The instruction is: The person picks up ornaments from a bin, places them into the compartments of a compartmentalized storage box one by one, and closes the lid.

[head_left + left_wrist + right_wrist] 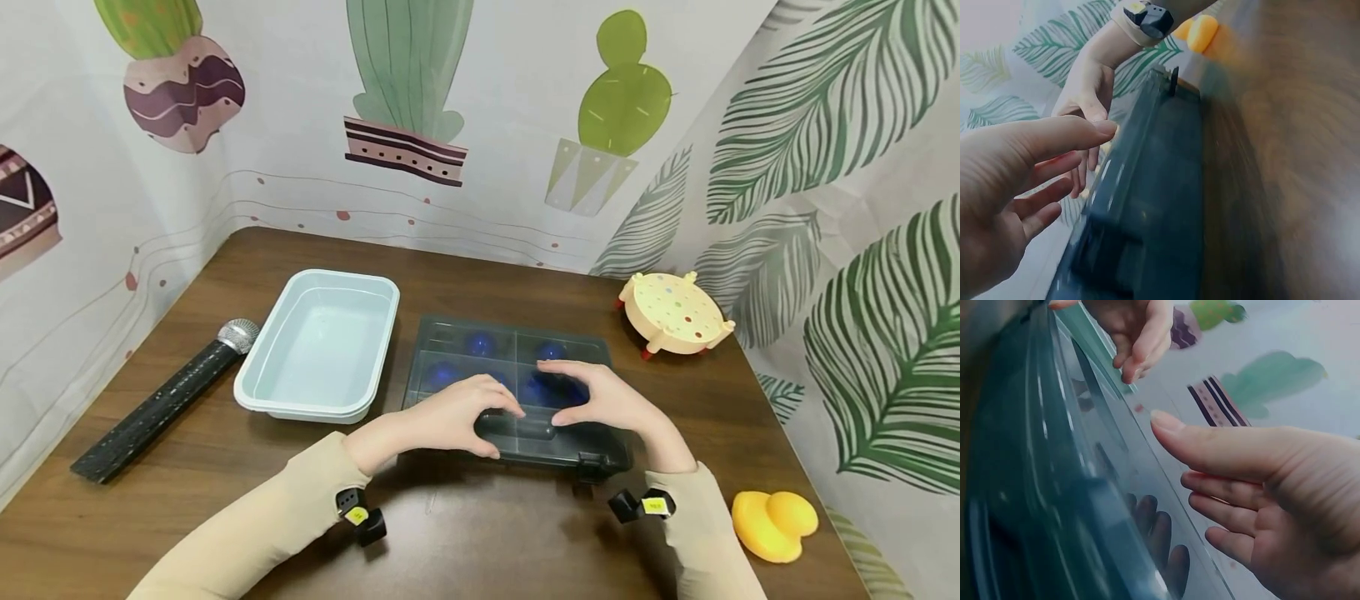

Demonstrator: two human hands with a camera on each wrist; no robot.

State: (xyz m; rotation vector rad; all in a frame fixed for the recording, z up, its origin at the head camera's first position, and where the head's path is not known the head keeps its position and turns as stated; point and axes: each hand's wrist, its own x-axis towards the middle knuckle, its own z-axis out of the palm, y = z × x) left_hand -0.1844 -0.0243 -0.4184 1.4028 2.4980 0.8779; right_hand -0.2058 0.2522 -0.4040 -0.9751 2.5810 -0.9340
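A dark see-through plastic case (438, 335) lies on the table with its lid down. Through the lid several blue balls (481, 344) are visible in its compartments. Over the front left part of the lid is my left hand (461, 410), fingers relaxed and bent a little, holding nothing. My right hand (609, 398) hovers above the right part, thumb and fingers spread apart, also with nothing in it. In the right wrist view, a gap shows between the right hand (1260, 494) and the lid, which reflects its fingers. A latch (1174, 80) stands out on the front side.
Left of the case stands a pale blue tray (258, 392), with a black microphone (172, 396) beyond it. A cream round toy (675, 312) with short legs sits at the back right. Near the right table edge lies a yellow rubber duck (772, 523). A patterned cloth (517, 83) hangs behind.
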